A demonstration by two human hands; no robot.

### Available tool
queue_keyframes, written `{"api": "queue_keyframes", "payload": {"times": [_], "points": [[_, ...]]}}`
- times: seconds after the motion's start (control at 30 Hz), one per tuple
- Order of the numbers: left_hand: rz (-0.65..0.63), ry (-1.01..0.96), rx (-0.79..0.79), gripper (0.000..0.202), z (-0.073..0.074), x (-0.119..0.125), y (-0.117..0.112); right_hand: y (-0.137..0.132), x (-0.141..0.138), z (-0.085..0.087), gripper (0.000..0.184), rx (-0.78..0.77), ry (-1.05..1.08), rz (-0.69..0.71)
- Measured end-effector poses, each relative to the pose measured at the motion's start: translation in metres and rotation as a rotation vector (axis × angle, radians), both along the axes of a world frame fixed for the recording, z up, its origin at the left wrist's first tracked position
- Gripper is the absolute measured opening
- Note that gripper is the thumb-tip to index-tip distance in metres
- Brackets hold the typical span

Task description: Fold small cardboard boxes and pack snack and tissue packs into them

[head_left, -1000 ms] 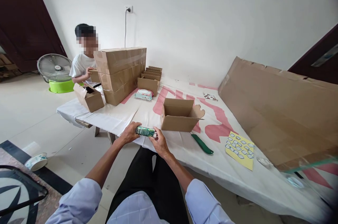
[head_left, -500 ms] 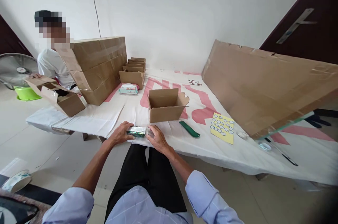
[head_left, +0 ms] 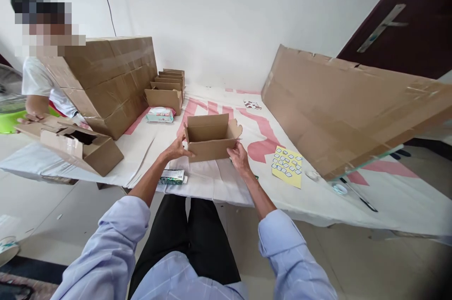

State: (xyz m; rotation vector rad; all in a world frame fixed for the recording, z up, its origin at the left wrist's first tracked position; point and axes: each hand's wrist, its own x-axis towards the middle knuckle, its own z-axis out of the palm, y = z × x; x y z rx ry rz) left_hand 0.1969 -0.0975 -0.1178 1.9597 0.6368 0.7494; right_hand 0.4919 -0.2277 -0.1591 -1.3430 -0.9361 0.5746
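An upright, open-topped cardboard box stands on the cloth-covered table in front of me. My left hand grips its left end, thumb against the front wall. At its lower right corner my right hand closes on the box from the other side. Near the table's front edge, just below my left wrist, lies a small green and white packet. The green-handled knife is mostly hidden behind my right hand and wrist.
Stacked sealed cartons rise at the left, with a row of open boxes and a wipes pack beside them. A co-worker's hand touches another open carton. A yellow sticker sheet and a large cardboard panel are at right.
Both hands have let go of the small packet, leaving it on the table, and moved forward onto the cardboard box. The camera view has shifted, and the co-worker's carton looks nearer.
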Motion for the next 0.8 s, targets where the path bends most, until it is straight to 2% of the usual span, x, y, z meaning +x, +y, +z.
{"api": "queue_keyframes", "payload": {"times": [0.07, 0.13, 0.3, 0.63, 0.8], "points": [[0.017, -0.032, -0.016, 0.146, 0.003, 0.004, -0.006, -0.003, -0.004, -0.004, 0.042, 0.011, 0.025, -0.014], [0.037, -0.066, 0.034, 0.149, 0.007, 0.005, -0.018, -0.008, -0.003, -0.008, 0.038, 0.006, 0.099, -0.061], [0.018, -0.133, 0.183, 0.157, 0.021, 0.008, -0.047, -0.015, 0.004, -0.014, 0.044, -0.044, 0.312, -0.067], [0.064, -0.089, 0.235, 0.155, 0.032, 0.004, -0.070, -0.023, -0.018, -0.017, 0.051, -0.060, 0.352, 0.024], [0.102, -0.119, 0.289, 0.146, 0.046, -0.001, -0.079, -0.035, -0.026, -0.016, 0.059, -0.111, 0.331, 0.060]]}}
